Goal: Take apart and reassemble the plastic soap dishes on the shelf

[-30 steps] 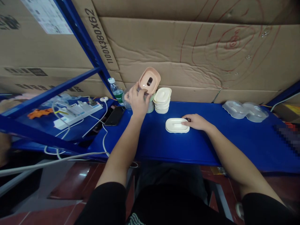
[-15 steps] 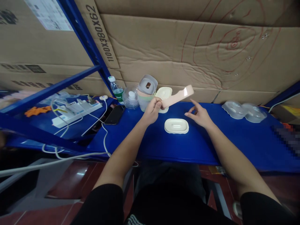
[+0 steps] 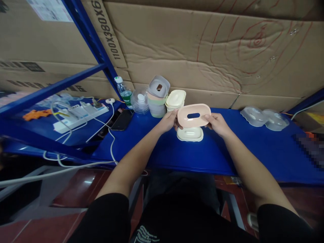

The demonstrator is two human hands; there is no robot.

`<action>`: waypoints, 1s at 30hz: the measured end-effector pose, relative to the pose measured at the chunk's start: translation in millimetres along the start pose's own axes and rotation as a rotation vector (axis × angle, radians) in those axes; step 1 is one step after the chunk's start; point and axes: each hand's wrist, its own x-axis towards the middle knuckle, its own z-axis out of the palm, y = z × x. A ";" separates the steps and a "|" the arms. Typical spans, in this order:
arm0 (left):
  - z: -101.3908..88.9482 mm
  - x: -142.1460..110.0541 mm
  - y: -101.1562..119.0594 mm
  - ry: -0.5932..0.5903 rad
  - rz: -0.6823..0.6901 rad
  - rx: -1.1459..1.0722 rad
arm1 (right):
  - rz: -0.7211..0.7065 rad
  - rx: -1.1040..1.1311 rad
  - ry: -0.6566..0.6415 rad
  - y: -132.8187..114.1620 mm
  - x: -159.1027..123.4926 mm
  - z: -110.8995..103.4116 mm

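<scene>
A peach oval plastic cover with a slot in its middle (image 3: 186, 119) is held level between both hands. My left hand (image 3: 170, 120) grips its left end, and my right hand (image 3: 218, 124) pinches the right end with the thumb on top. Just below it in the view, a cream oval tray with a raised middle (image 3: 190, 134) lies on the blue table. Behind my left hand stand a stack of similar cream trays (image 3: 176, 98) and a stack of coloured slotted covers (image 3: 159, 86), grey on top.
Clear plastic domes (image 3: 140, 101) and a water bottle (image 3: 124, 92) stand at the back left, near a black phone (image 3: 123, 120). More clear domes (image 3: 264, 118) lie at the right. A power strip (image 3: 81, 118) with cables sits beyond the blue frame (image 3: 83, 76).
My left hand took the peach cover from the coloured stack and brought it right, over the cream tray. My right hand left the tray and took hold of the cover's other end.
</scene>
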 end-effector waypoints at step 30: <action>-1.0 -13.2 15.7 -0.283 -0.134 0.959 | 0.224 -0.622 -0.363 2.9 3.9 -1.5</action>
